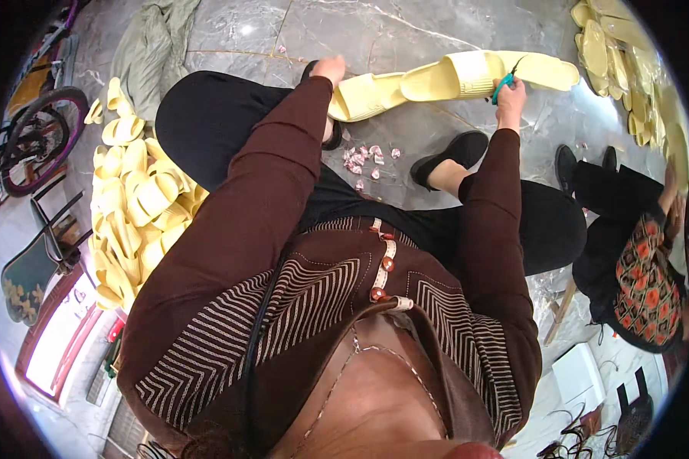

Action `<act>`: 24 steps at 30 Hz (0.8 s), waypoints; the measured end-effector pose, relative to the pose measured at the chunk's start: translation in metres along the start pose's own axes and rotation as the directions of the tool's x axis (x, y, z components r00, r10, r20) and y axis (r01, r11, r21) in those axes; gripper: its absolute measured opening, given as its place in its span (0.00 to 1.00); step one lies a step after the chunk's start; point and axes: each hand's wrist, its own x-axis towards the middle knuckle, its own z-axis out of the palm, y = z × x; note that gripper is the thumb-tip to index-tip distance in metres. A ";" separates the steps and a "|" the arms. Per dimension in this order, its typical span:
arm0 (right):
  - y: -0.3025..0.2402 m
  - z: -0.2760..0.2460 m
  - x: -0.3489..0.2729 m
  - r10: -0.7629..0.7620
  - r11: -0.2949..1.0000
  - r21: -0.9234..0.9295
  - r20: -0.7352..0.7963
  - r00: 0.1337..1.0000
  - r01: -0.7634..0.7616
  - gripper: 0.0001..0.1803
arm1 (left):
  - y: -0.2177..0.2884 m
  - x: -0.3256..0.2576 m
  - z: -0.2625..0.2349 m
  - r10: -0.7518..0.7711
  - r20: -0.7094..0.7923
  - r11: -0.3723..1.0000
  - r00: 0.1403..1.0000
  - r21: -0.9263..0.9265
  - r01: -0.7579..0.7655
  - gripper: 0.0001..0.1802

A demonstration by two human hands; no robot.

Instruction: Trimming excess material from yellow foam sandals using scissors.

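In the head view, the row of yellow slippers [467, 73] stretches in front of us above or on the grey floor [406, 130], our left hand [331, 69] by its left end, whether gripping we cannot tell, and our right hand [511, 97] wrapped around a teal-handled tool [502, 86], its dark tip at the slippers. We judge that a slip of that tip could nick the yellow surface, and that a loosely steadied left end could let the row twist and cause it.
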 end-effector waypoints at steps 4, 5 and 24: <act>0.014 0.015 -0.041 0.094 0.988 -0.128 0.059 0.994 -0.086 0.25 | 0.038 -0.039 0.025 0.051 0.141 0.998 0.989 -0.053 -0.044 0.30; 0.005 0.022 -0.055 0.192 0.972 -0.157 0.117 0.974 -0.173 0.26 | 0.047 -0.048 0.018 -0.029 0.186 0.999 0.982 -0.031 0.035 0.29; -0.027 0.015 -0.043 0.059 0.946 0.314 0.080 0.995 -0.081 0.30 | 0.133 -0.048 -0.022 0.108 -0.006 0.800 0.994 -0.594 -0.091 0.37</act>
